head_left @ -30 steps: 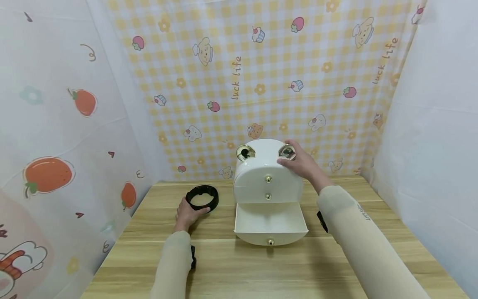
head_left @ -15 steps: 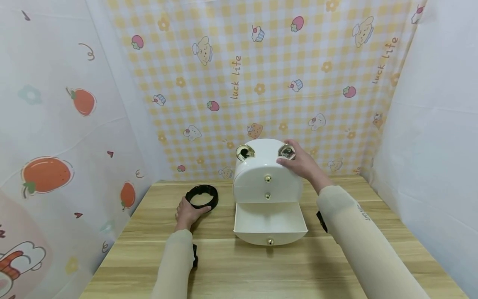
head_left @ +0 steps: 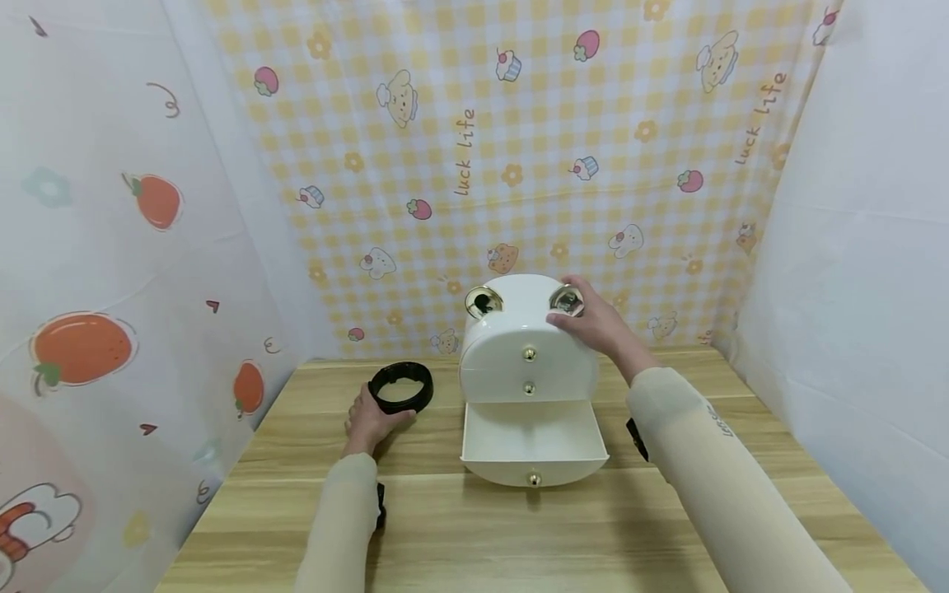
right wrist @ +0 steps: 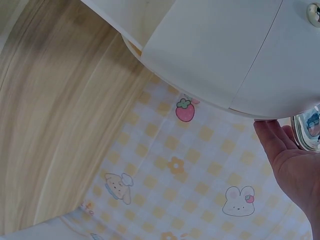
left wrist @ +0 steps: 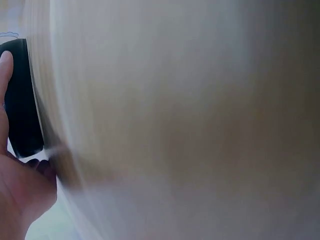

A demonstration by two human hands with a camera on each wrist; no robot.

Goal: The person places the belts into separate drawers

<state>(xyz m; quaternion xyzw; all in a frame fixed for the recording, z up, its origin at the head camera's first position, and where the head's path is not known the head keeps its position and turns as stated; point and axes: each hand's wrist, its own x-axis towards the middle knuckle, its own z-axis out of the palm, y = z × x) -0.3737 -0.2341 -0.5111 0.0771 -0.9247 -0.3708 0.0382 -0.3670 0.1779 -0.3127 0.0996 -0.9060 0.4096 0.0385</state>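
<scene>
My left hand (head_left: pixel 371 422) grips the near left side of a black ring (head_left: pixel 423 401) at the left of the table. In the left wrist view, the thumb lies along the outside of the ring (left wrist: pixel 22 105); most fingers are hidden. A white rounded drawer box (head_left: pixel 489 366) with two gold-rimmed eyes stands mid-table. Its bottom drawer (head_left: pixel 530 432) is pulled out and nothing is visible inside. My right hand (head_left: pixel 600 323) holds the box's top right corner around the right eye (head_left: pixel 567 301), thumb in front. In the right wrist view, its fingers (right wrist: pixel 275 140) touch the box's side.
Small gold knobs (head_left: pixel 530 354) stick out from the box front. The wooden table (head_left: pixel 445 535) extends in front of the box and around both arms. A checked cloth (head_left: pixel 511 123) hangs behind, with patterned and white cloths at the sides.
The black ring and my left hand have shifted slightly up in the view, with the ring's near side showing more. The right hand stays on the box. The head view has turned a little.
</scene>
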